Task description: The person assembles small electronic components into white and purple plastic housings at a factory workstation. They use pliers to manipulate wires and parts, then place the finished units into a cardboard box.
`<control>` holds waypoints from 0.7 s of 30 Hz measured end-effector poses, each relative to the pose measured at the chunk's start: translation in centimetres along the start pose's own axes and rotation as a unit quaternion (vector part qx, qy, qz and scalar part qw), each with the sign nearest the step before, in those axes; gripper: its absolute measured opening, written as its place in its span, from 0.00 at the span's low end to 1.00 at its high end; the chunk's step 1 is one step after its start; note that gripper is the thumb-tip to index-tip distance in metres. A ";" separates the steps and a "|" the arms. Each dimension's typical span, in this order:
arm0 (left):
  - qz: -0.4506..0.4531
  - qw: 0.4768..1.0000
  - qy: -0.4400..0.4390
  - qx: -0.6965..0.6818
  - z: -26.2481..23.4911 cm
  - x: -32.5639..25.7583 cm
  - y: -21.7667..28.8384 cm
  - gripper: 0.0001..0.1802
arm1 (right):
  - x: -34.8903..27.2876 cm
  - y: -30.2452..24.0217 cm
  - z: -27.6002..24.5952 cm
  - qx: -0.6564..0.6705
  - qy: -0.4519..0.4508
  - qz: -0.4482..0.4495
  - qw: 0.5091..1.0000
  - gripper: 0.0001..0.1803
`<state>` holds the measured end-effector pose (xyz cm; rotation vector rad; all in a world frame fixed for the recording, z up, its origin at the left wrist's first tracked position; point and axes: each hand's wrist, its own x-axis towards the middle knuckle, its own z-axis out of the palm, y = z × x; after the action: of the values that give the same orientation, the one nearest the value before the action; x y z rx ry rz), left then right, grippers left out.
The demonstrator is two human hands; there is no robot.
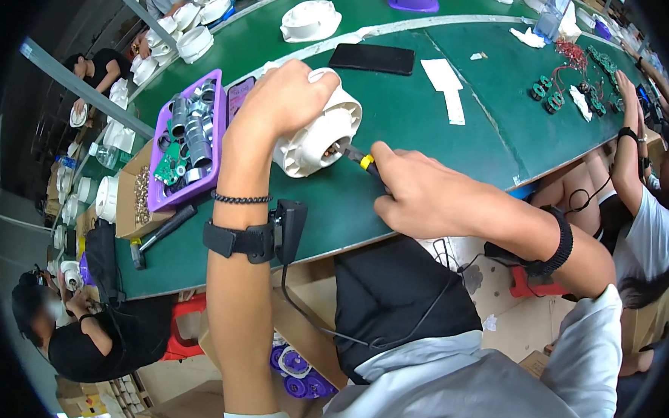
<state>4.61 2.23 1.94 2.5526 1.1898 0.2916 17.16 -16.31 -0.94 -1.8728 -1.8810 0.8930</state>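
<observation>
My left hand [291,97] is closed over the top of a white round plastic housing [299,153], which is tilted on the green table with its opening toward my right. In my right hand [426,191] is a pair of pliers [365,162] with a yellow band and dark handles. The tips of the pliers reach into the housing's opening, where some copper-coloured parts show. What the jaws touch inside cannot be made out.
Left of the housing stand a purple tray [219,131] of metal rings and green circuit boards, a cardboard box [127,202] of small metal parts and a hammer [163,230]. A black phone [371,58] and white paper [447,86] lie beyond. Co-workers sit on both sides.
</observation>
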 end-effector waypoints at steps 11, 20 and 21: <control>-0.040 0.998 0.042 -0.012 0.1 0.1 -1.1 0.30 | 1.0 -1.2 2.1 -0.343 0.142 -0.051 0.927 0.13; -0.026 1.000 0.003 0.017 0.0 2.2 -2.2 0.33 | 3.3 0.4 0.2 -0.110 -0.011 -0.008 0.994 0.12; -0.010 1.000 -0.005 -0.001 -0.2 1.5 -2.0 0.32 | 3.2 0.7 0.6 0.037 -0.036 0.014 0.999 0.13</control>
<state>4.05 4.66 1.45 2.5364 1.2100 0.2744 17.04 -13.30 -2.48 -1.8515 -1.8412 1.0379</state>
